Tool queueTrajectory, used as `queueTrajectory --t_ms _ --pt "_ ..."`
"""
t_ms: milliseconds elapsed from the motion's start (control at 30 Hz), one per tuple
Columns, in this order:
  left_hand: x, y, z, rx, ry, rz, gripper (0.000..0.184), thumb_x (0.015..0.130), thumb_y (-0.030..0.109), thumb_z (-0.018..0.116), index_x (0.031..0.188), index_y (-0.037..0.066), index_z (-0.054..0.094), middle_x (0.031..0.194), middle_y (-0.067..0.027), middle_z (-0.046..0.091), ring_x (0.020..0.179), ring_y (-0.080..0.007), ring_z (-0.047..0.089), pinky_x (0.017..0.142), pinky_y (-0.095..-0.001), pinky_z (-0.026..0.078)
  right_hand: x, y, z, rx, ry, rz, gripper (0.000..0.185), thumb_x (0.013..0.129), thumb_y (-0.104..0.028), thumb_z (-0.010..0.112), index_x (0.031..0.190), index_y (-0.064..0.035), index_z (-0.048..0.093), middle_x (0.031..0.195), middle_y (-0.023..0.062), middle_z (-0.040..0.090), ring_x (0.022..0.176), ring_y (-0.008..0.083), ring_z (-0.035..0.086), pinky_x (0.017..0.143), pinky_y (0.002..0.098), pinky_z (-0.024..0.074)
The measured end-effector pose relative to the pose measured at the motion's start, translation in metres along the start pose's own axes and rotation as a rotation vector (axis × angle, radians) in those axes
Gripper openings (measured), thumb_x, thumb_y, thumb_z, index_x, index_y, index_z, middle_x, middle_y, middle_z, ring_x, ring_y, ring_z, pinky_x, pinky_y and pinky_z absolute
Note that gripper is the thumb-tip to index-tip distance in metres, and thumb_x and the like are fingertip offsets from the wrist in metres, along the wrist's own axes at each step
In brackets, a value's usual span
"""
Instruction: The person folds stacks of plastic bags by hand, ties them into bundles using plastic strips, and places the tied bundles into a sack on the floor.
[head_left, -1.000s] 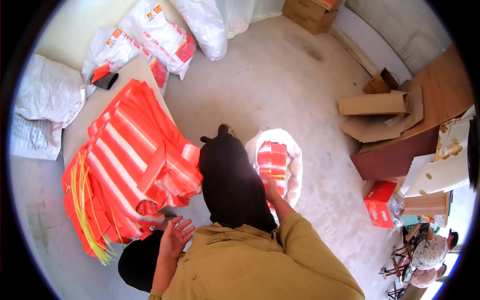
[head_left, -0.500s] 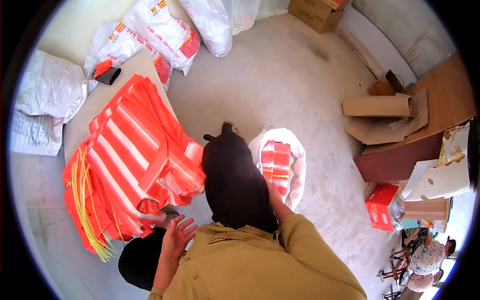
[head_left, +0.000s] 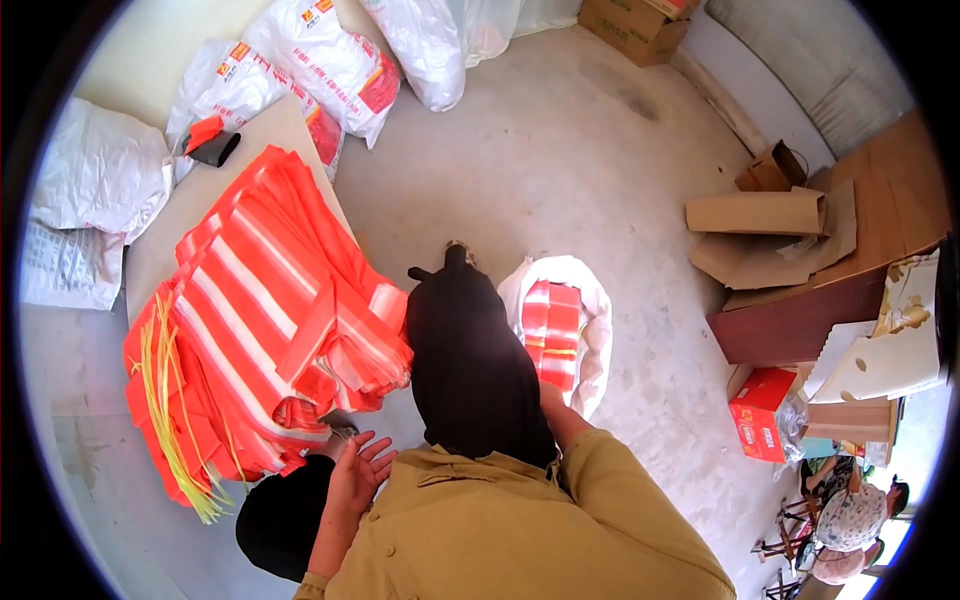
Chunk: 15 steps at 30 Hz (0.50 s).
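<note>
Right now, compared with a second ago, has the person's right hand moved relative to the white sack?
Yes: judged against the white sack, the right hand has drawn back toward the brown shirt, away from the red-and-white bundles inside.

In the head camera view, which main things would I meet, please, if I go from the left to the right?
Printed white bag at the left edge → red-and-white striped pile → black-trousered leg → open white sack → red box → person in a pale patterned top.
</note>
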<state>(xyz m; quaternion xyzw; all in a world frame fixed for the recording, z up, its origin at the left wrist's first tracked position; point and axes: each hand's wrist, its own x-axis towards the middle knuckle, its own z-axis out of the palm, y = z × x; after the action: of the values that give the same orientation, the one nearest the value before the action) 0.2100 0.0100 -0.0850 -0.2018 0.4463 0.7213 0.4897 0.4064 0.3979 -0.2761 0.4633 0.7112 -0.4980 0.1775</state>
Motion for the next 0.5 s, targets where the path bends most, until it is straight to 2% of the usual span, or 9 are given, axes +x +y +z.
queueTrajectory --t_ms 33,133,400,500 --pt "0.000 -0.001 -0.001 -0.005 0.003 -0.001 0.048 0.108 0.047 0.049 0.136 0.009 0.051 0.133 -0.0221 0.062 0.115 -0.0382 0.066 0.093 -0.0450 0.057 0.007 0.011 0.007 0.068 -0.006 -0.033 0.040 0.105 -0.036 0.047 0.121 -0.0057 0.068 0.111 0.0195 0.072 0.103 0.0316 0.068 0.088 0.0420 0.0531" --pt "-0.001 -0.001 0.001 -0.010 0.022 -0.012 0.047 0.108 0.047 0.049 0.135 0.009 0.051 0.132 -0.0220 0.062 0.114 -0.0381 0.066 0.092 -0.0452 0.057 0.012 0.018 0.013 0.121 -0.041 -0.081 0.041 0.104 -0.036 0.049 0.121 -0.0049 0.068 0.113 0.0203 0.071 0.106 0.0329 0.068 0.089 0.0423 0.0526" --pt "0.001 -0.002 0.001 -0.020 0.035 -0.016 0.046 0.108 0.047 0.049 0.134 0.009 0.052 0.130 -0.0201 0.063 0.113 -0.0381 0.066 0.094 -0.0469 0.056 0.000 -0.003 0.000 -0.045 -0.070 -0.090 0.044 0.100 -0.037 0.052 0.121 -0.0028 0.069 0.118 0.0226 0.071 0.113 0.0364 0.066 0.091 0.0434 0.0513" --pt "0.002 -0.003 0.000 -0.022 0.040 -0.026 0.046 0.107 0.046 0.049 0.133 0.009 0.052 0.129 -0.0198 0.063 0.113 -0.0383 0.066 0.095 -0.0477 0.056 -0.001 -0.016 -0.012 -0.153 0.025 -0.122 0.045 0.098 -0.037 0.054 0.121 -0.0020 0.069 0.120 0.0235 0.070 0.116 0.0376 0.065 0.092 0.0438 0.0508"
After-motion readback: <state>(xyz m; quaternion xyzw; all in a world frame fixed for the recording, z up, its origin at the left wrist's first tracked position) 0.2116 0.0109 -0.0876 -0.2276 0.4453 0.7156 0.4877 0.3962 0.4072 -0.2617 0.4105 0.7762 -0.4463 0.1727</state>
